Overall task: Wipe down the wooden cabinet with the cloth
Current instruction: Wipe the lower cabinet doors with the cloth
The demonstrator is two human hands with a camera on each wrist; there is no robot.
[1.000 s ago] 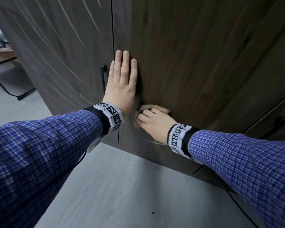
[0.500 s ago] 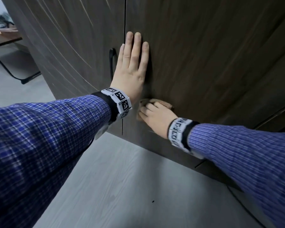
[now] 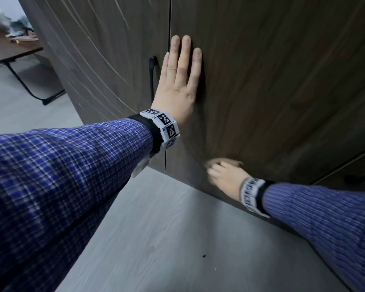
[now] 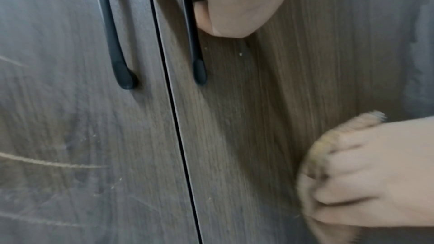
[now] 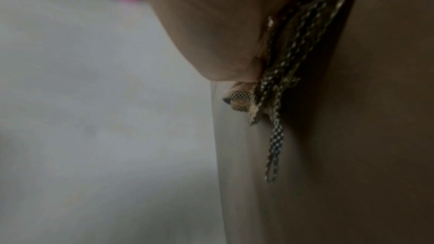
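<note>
The dark wooden cabinet [image 3: 272, 81] fills the head view, its two doors split by a thin vertical gap. My left hand [image 3: 180, 81] lies flat, fingers straight, on the right door beside the gap. Lower down, my right hand [image 3: 226, 175] is blurred and presses a tan cloth [image 3: 213, 162] against the same door near its bottom edge. In the left wrist view the cloth [image 4: 328, 140] bulges out from under the curled fingers [image 4: 366, 173]. The right wrist view shows the cloth's checked edge [image 5: 293, 47] and a dangling loop squeezed between palm and door.
Two black handles [image 4: 117, 44] [image 4: 195, 53] run down either side of the door gap; one handle [image 3: 152, 76] stands just left of my left hand. Grey floor [image 3: 156, 239] lies below. A desk with black legs [image 3: 19, 66] stands far left. Another handle [image 3: 360, 178] shows low right.
My right hand has slid the cloth down and to the right, away from the left hand. The left hand stays flat on the door. The view shifted right.
</note>
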